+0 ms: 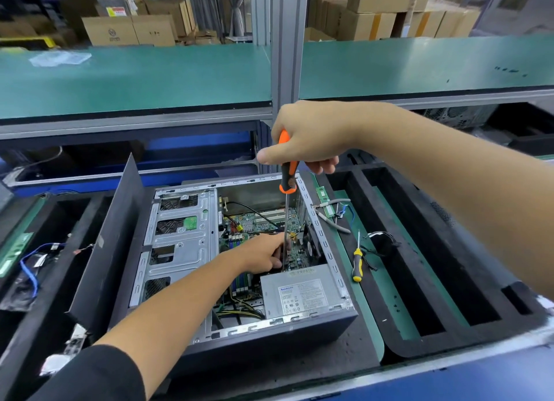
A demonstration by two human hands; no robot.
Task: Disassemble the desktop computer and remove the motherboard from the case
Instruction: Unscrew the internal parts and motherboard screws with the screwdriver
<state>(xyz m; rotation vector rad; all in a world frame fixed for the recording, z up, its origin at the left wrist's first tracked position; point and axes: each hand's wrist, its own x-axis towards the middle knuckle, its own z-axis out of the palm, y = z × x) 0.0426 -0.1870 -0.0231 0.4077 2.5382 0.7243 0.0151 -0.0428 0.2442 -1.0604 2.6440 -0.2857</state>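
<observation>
An open desktop case (317, 325) lies on its side on the bench. Inside it the green motherboard (254, 224) shows, with a silver drive cage (180, 239) to the left and a grey power supply (296, 292) at the front right. My right hand (311, 134) grips the orange and black handle of a long screwdriver (288, 173), held upright over the case with its shaft reaching down to the board. Down inside the case, my left hand (263, 254) pinches the lower end of the shaft just above the power supply. The tip is hidden.
The removed side panel (111, 245) leans against the case's left side. A yellow-handled screwdriver (357, 263), a memory stick (325, 200) and loose cables lie to the right. Black foam trays (419, 251) flank the case. A green shelf (150, 77) runs above.
</observation>
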